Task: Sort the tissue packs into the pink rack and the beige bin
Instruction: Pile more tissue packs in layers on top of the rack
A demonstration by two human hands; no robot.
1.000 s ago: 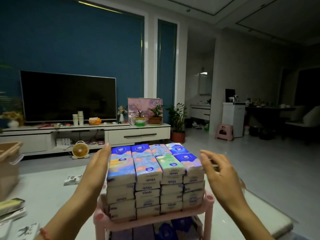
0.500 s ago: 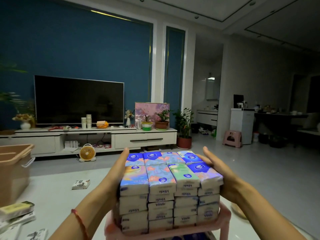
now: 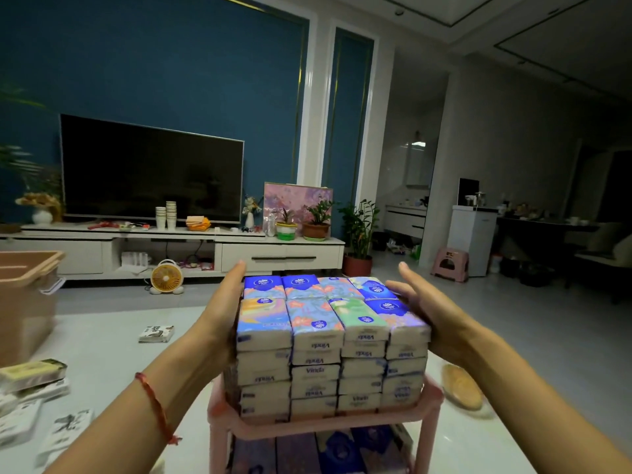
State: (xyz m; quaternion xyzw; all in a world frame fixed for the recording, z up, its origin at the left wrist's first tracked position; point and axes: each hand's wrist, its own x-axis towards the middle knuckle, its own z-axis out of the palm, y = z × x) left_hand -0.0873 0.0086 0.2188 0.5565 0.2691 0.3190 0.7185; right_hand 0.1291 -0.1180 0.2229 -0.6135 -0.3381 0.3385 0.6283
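A block of several stacked tissue packs (image 3: 328, 340) with colourful tops stands on the top shelf of the pink rack (image 3: 431, 401). My left hand (image 3: 222, 309) presses flat against the block's left side, fingers straight. My right hand (image 3: 422, 304) presses flat against its right side. More packs lie on the rack's lower shelf (image 3: 335, 449). The beige bin (image 3: 25, 295) stands at the far left. Loose packs (image 3: 32, 371) lie on the floor at the lower left, and one pack (image 3: 156, 333) lies further out on the floor.
A TV stand (image 3: 171, 248) with a television runs along the blue wall ahead. A small fan (image 3: 167, 277) sits on the floor in front of it. A round woven object (image 3: 461, 388) lies on the floor to the right of the rack. A pink stool (image 3: 449, 263) stands at the far right.
Both hands have closed in from beside the stack and now press its two sides. The view has shifted down and closer to the rack.
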